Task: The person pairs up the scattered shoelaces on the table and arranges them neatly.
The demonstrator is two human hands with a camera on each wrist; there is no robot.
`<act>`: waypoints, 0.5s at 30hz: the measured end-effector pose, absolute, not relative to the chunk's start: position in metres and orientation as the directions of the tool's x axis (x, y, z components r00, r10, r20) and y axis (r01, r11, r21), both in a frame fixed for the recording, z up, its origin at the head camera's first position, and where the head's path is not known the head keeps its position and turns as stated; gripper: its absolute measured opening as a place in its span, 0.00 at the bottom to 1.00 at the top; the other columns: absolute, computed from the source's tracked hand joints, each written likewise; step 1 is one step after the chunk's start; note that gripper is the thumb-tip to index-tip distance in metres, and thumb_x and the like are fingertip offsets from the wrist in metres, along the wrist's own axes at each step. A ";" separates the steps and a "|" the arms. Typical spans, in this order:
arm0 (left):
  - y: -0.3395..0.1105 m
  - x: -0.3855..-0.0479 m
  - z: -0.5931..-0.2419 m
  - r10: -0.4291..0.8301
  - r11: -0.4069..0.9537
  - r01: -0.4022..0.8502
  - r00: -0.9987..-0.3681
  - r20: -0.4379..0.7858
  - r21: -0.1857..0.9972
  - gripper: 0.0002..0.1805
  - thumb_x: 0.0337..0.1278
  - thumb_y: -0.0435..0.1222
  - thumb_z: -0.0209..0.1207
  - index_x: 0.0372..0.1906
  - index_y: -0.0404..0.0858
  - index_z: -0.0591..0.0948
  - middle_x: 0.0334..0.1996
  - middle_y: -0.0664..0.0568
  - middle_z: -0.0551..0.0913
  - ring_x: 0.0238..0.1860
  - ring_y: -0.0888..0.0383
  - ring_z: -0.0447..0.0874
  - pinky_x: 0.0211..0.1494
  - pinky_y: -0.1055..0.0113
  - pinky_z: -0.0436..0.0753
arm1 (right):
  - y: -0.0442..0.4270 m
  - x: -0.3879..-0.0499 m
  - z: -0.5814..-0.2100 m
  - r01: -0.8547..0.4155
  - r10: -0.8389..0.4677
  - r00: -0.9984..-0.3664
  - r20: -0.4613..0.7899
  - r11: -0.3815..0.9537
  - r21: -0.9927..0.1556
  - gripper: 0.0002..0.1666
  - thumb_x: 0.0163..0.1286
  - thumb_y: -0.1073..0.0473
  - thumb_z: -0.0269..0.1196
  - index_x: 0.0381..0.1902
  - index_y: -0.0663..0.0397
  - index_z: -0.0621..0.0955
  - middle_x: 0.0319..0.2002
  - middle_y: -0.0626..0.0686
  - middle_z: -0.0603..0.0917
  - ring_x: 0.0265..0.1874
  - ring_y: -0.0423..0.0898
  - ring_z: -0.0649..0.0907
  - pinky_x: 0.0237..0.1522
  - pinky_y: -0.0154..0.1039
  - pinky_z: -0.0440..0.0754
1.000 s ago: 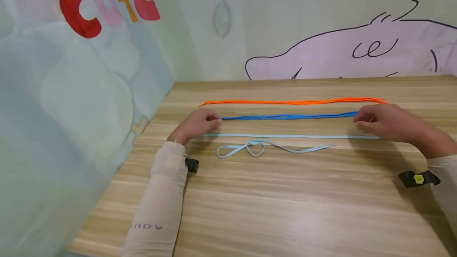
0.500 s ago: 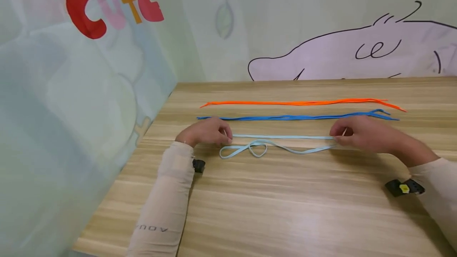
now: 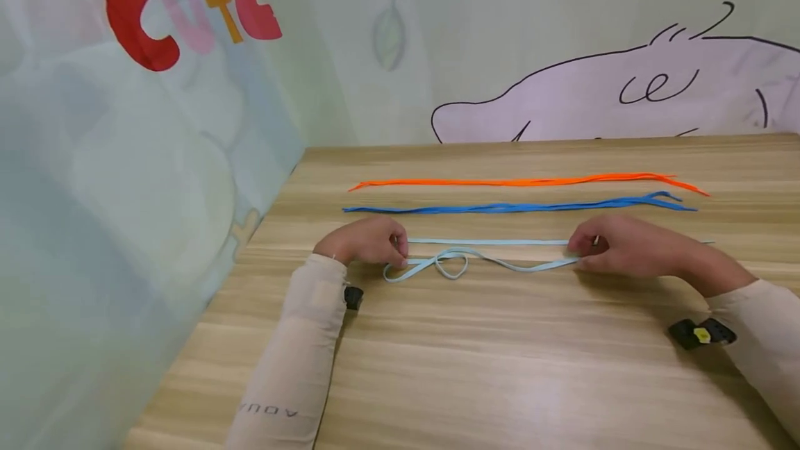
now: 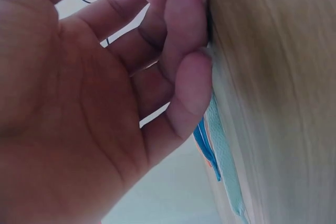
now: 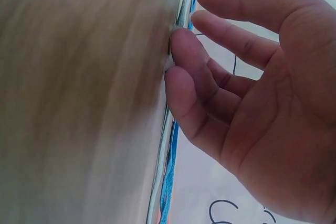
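Observation:
Two pale blue shoelaces lie on the table in the head view: a straight shoelace (image 3: pixel 487 242), and nearer me a looped shoelace (image 3: pixel 525 267). My left hand (image 3: pixel 369 242) is at the left end of the looped shoelace, fingertips down by its loop. Whether its thumb and index finger pinch the lace is hidden. At the other end is my right hand (image 3: pixel 631 245), its fingers bent and its thumb and index fingertips apart beside the laces. In the right wrist view the fingertips (image 5: pixel 181 90) of that hand rest near the tabletop.
Beyond the pale laces, blue shoelaces (image 3: pixel 512 207) and orange shoelaces (image 3: pixel 487 182) lie stretched out side by side. The wooden table (image 3: pixel 475 367) meets a printed backdrop (image 3: pixel 350 54) at the back and left.
Both hands have moved from the ends of the blue shoelaces toward me and inward, past the straight pale shoelace, to the looped one. The blue laces now lie free.

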State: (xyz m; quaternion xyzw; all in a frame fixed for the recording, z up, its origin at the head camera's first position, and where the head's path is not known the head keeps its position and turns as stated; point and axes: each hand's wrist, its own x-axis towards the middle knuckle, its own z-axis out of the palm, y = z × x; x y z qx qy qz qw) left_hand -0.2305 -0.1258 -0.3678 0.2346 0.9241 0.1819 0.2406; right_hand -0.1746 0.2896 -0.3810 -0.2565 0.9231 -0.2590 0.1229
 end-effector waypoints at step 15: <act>-0.137 -0.232 -0.361 0.564 0.751 0.285 -0.745 -0.356 0.596 0.02 0.58 0.36 0.62 0.33 0.41 0.82 0.28 0.52 0.83 0.31 0.52 0.78 0.37 0.62 0.75 | 0.289 -0.172 -0.383 -0.375 -0.546 -0.811 -0.209 0.760 -0.531 0.06 0.67 0.59 0.69 0.32 0.45 0.81 0.27 0.43 0.77 0.29 0.42 0.75 0.30 0.36 0.73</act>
